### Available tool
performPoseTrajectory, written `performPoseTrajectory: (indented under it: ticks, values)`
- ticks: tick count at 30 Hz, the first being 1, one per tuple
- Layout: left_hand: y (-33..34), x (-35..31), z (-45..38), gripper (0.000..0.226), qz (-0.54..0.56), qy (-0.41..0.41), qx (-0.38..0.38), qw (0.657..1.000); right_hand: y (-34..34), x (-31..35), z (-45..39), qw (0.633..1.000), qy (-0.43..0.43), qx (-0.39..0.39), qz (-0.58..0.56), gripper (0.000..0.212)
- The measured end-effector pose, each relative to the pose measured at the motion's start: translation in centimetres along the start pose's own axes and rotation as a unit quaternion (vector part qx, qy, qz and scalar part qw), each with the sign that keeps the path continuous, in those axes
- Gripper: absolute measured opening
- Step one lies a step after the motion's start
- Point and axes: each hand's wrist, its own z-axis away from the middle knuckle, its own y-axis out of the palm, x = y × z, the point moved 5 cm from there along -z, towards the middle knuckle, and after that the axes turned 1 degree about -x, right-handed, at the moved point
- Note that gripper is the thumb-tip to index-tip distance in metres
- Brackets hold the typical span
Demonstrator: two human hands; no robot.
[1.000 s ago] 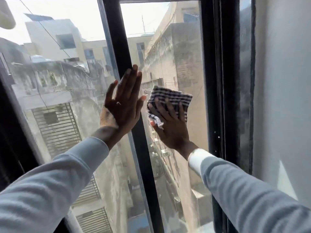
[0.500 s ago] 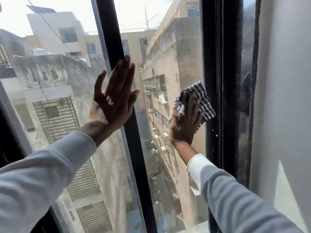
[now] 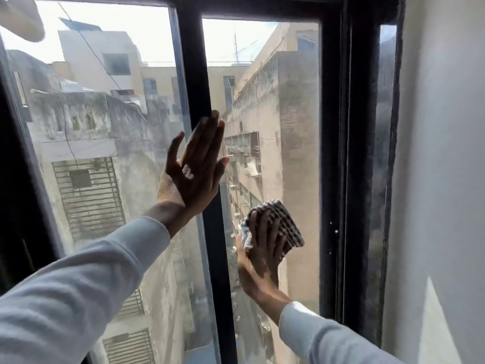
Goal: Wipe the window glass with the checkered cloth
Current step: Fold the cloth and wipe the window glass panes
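Observation:
The window glass (image 3: pixel 286 132) is the right pane, between two black frame bars. My right hand (image 3: pixel 262 256) presses a folded black-and-white checkered cloth (image 3: pixel 284 223) flat against the lower part of this pane, fingers spread over it. My left hand (image 3: pixel 195 172) lies flat and open against the left pane and the black middle bar (image 3: pixel 194 74), holding nothing. Both arms wear pale grey sleeves.
A thick black frame (image 3: pixel 338 153) borders the pane on the right, with a white wall (image 3: pixel 441 153) beyond it. The left pane (image 3: pixel 105 127) shows buildings outside. A dark frame edge (image 3: pixel 15 193) runs down the far left.
My right hand has slid the cloth down the right pane, from mid-height toward the lower part. My left hand has stayed flat against the middle bar.

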Motion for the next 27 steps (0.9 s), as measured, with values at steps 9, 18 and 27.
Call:
performPoseTrajectory:
  ticks: [9, 18, 27]
  values:
    - [-1.6, -0.2, -0.1, 0.064, 0.023, -0.006, 0.071, 0.997, -7.5, -2.5, -11.8, 0.981, 0.034, -0.185, 0.055, 0.070]
    - [-2.3, -0.1, -0.2, 0.066, -0.004, 0.010, 0.104, 0.995, -7.6, 3.3, -15.4, 0.978, -0.068, -0.126, 0.151, 0.077]
    - [-5.3, -1.6, 0.3, 0.073, 0.017, -0.026, 0.242, 0.970, -9.9, 2.8, -1.6, 0.763, 0.417, 0.164, -0.467, 0.071]
